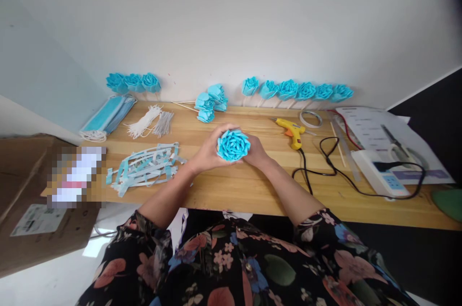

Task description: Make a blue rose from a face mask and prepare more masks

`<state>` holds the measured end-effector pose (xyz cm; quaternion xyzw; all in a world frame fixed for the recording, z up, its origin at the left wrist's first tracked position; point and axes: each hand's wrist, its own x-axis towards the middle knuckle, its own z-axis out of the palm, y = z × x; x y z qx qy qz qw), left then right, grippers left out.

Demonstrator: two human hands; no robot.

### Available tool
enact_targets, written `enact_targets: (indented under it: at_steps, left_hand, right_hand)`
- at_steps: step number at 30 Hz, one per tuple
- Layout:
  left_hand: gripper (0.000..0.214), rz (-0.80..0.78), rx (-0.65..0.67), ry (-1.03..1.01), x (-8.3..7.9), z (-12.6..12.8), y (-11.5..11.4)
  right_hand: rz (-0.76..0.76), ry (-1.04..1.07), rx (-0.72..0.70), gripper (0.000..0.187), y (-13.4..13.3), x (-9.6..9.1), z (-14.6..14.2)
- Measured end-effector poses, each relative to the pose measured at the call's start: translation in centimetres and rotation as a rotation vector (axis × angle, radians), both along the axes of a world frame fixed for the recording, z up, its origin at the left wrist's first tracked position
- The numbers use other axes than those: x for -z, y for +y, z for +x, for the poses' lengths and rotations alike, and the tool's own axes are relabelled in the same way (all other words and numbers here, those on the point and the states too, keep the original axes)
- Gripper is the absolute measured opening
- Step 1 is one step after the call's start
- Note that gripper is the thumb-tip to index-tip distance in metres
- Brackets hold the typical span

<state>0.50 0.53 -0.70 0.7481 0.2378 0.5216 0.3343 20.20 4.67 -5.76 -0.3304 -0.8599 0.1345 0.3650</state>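
Nearest the camera are the person's floral sleeves (pixel 231 267), with both bare forearms reaching forward over the edge of the wooden counter (pixel 252 185). The left hand (pixel 206 152) and the right hand (pixel 257 152) meet at the middle of the counter, each curled partly closed around one side of a blue folded flower (pixel 233 145). The flower is held between them with its open face turned up towards the camera.

Left of the hands lies a loose pile of cut blue and white strips (pixel 144 167), and a cardboard box (pixel 21 200) stands off the counter's left end. To the right, a black cable (pixel 325 161) loops across the wood from a yellow glue gun (pixel 290 130) lying on its side. A white device (pixel 378 171) rests on printed sheets (pixel 371 128) further right.

Beyond the strips are a bundle of white elastic loops (pixel 144 122) and a stack of blue face masks (pixel 108 116). A tape roll (pixel 310 118) lies behind the glue gun.

At the back, more blue flowers lean against the wall: three at the left (pixel 133 82), a cluster in the middle (pixel 211 102), and a row at the right (pixel 299 90).
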Motion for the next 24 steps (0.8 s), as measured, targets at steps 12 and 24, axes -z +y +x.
enact_targets:
  at_steps: [12,24]
  left_hand:
    - [0.075,0.083,-0.004,0.028,-0.4,-0.1,0.2]
    - [0.105,-0.01,-0.007,0.072,0.4,-0.3,0.6]
  right_hand:
    - [-0.018,0.067,-0.027,0.024,0.0,0.1,-0.1]
    - [-0.127,0.036,0.098,0.021,0.1,-0.2,-0.1]
